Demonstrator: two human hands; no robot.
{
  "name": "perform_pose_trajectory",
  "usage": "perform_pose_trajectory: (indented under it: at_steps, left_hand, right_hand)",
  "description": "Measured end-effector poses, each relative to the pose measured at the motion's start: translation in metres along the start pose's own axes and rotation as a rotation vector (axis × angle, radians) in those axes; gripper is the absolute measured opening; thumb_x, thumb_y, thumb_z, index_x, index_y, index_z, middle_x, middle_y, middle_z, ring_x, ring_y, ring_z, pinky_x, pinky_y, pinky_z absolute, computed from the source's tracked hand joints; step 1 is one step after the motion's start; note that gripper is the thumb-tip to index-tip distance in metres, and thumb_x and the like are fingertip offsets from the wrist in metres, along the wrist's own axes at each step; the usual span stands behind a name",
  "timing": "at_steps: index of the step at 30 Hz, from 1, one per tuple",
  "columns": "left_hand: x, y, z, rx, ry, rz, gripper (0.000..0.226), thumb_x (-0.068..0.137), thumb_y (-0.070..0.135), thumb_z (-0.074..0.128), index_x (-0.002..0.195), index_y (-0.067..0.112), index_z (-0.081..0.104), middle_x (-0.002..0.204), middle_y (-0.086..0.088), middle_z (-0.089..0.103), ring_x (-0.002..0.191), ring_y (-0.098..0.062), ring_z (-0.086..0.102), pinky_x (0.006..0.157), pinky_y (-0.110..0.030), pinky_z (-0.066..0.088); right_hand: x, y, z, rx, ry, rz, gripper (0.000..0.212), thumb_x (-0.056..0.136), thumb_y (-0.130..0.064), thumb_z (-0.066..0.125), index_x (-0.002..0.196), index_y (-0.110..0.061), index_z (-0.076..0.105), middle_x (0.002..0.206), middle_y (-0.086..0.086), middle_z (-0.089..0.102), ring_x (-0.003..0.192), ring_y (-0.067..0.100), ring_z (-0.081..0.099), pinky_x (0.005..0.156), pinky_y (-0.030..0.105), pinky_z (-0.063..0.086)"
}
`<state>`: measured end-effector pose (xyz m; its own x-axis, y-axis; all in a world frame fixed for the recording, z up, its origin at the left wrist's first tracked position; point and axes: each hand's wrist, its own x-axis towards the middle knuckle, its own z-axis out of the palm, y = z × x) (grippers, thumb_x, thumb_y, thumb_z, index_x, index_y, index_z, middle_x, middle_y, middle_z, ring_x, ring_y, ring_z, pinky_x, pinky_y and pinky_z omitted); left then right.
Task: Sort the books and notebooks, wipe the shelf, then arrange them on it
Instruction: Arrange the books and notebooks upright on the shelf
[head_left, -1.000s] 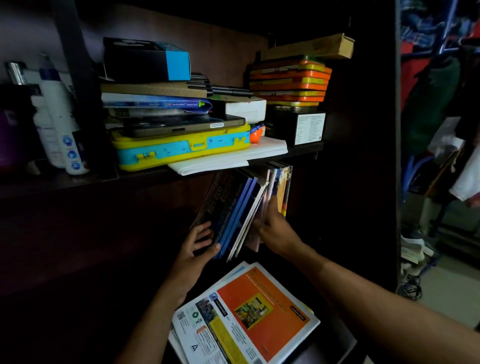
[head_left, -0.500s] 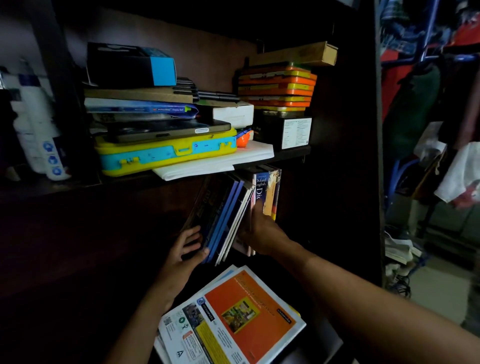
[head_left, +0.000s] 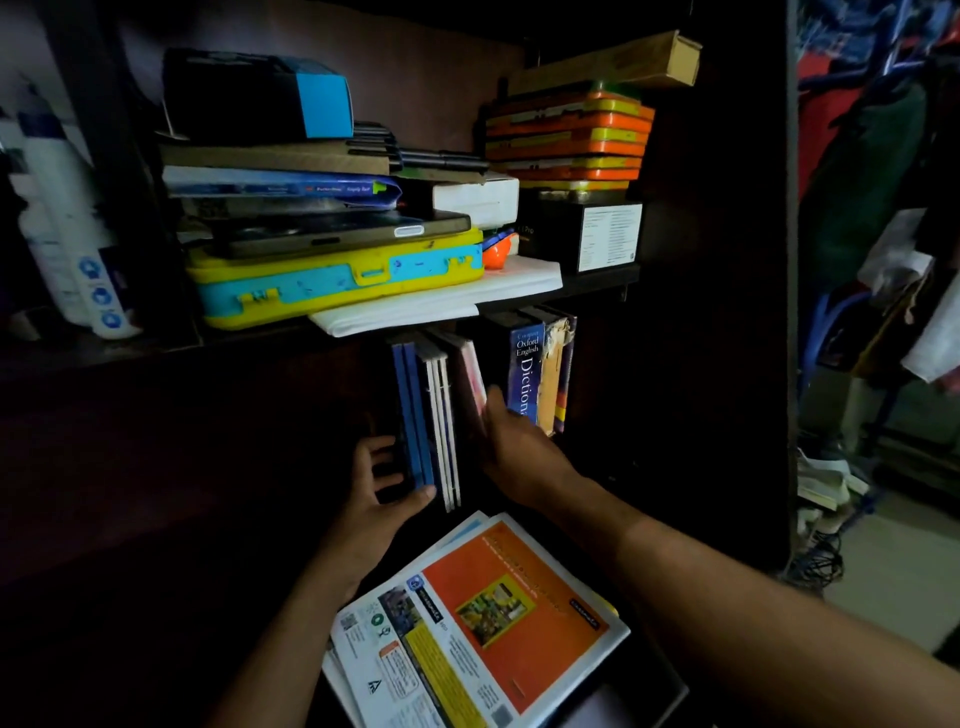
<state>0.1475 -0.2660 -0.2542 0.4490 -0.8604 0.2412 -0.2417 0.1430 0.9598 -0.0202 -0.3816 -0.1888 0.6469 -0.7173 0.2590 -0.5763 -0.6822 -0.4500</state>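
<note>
Your left hand (head_left: 382, 493) is at the left side of the thin blue and white notebooks (head_left: 428, 421). Its fingers curl round the dark book at that end and its thumb lies on the blue spines, so it grips them. That keeps the row from tipping over to the left.

Your right hand (head_left: 511, 447) presses flat against the pink book (head_left: 470, 384) on the other side. Its fingers look straight, though the tips are hidden behind the books. So the notebooks stand upright, squeezed between your two hands, under the top shelf (head_left: 597, 280).

The big dictionary (head_left: 525, 371) stands just to the right with two more books, and there is a dark gap between it and the pink book. I think you are pushing the thin ones together to make a neat row.

A pile of books with an orange cover (head_left: 511, 603) lies flat near you, below your hands. It probably waits for its turn to go on the shelf.
</note>
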Motion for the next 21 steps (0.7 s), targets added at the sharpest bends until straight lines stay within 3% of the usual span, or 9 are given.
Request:
perform_pose_trajectory:
  at_steps: [3,7,11,14,17,19,21]
  left_hand:
    - [0.0,0.001,0.0,-0.002,0.02,0.015,0.059,0.089,0.024,0.077,0.135,0.039,0.043,0.137,0.01,0.052,0.118,0.004,0.053,0.09,-0.029,0.052]
    - [0.002,0.0,0.0,0.02,-0.042,0.043,0.064,0.09,0.022,0.075,0.14,0.047,0.044,0.135,0.021,0.05,0.122,-0.004,0.054,0.088,-0.025,0.049]
    - [0.003,-0.001,0.001,0.003,-0.07,0.042,0.066,0.091,0.016,0.074,0.14,0.048,0.043,0.133,0.022,0.049,0.123,-0.007,0.053,0.084,-0.02,0.049]
    - [0.003,-0.001,0.001,0.007,-0.067,0.045,0.067,0.091,0.017,0.073,0.145,0.04,0.042,0.139,0.013,0.049,0.123,-0.008,0.054,0.085,-0.019,0.048]
    - [0.003,0.0,0.002,0.014,-0.085,0.035,0.064,0.09,0.019,0.073,0.145,0.036,0.044,0.137,0.016,0.051,0.121,-0.005,0.054,0.084,-0.019,0.047]
    - [0.003,-0.002,0.001,0.045,-0.083,0.018,0.053,0.09,0.023,0.076,0.136,0.037,0.053,0.129,0.016,0.055,0.113,-0.008,0.058,0.083,-0.021,0.048]
    - [0.004,0.001,0.003,0.014,-0.11,0.008,0.024,0.084,0.035,0.08,0.103,0.032,0.065,0.102,0.009,0.064,0.091,-0.012,0.063,0.075,-0.023,0.049]
  right_hand:
    - [-0.004,-0.001,0.013,0.044,0.033,0.017,0.063,0.104,-0.019,0.049,0.154,-0.012,0.01,0.122,0.021,0.061,0.097,0.034,0.065,0.078,0.047,0.056]
    - [-0.002,0.006,0.018,0.096,0.088,0.062,0.061,0.106,-0.022,0.045,0.153,-0.01,0.007,0.105,0.015,0.063,0.082,0.024,0.063,0.068,0.043,0.053]
    - [0.003,0.022,0.015,0.232,0.141,0.181,0.022,0.107,-0.027,0.042,0.124,-0.019,0.028,0.091,0.007,0.065,0.073,0.023,0.066,0.063,0.045,0.058]
    - [-0.004,0.033,0.023,0.155,0.159,0.181,0.022,0.106,-0.035,0.047,0.108,-0.024,0.029,0.094,0.007,0.064,0.071,0.018,0.06,0.052,0.031,0.044]
    - [-0.01,0.041,0.028,0.221,0.181,0.135,0.032,0.101,-0.036,0.057,0.119,-0.024,0.034,0.102,0.002,0.063,0.079,0.016,0.061,0.055,0.021,0.04]
    - [-0.012,0.042,0.024,0.364,0.205,0.174,0.037,0.099,-0.033,0.063,0.124,-0.027,0.038,0.102,-0.005,0.064,0.08,0.01,0.063,0.052,0.012,0.04]
    - [-0.014,0.045,0.02,0.503,0.237,0.202,0.03,0.097,-0.033,0.066,0.117,-0.028,0.044,0.095,-0.008,0.065,0.08,0.006,0.063,0.056,0.011,0.045]
